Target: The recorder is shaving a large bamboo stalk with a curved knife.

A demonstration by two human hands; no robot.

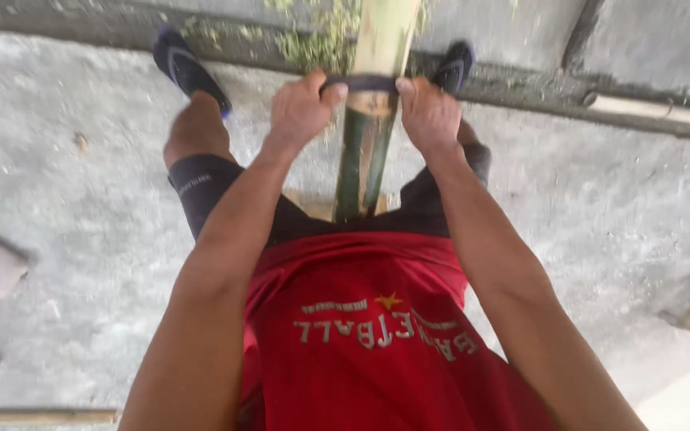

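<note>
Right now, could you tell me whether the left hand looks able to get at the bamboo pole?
Probably yes. The left hand grips one end of a dark tool lying across the bamboo pole, right beside the pole. Nothing stands between them, and the right hand keeps to the other side.

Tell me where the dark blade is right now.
In the head view, the dark blade lies crosswise on the bamboo pole, top centre, gripped by the left hand and right hand at either end.

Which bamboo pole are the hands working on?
The thick green bamboo pole between the knees; both hands grip a dark tool across it. The thin pale pole lies untouched at lower left.
</note>
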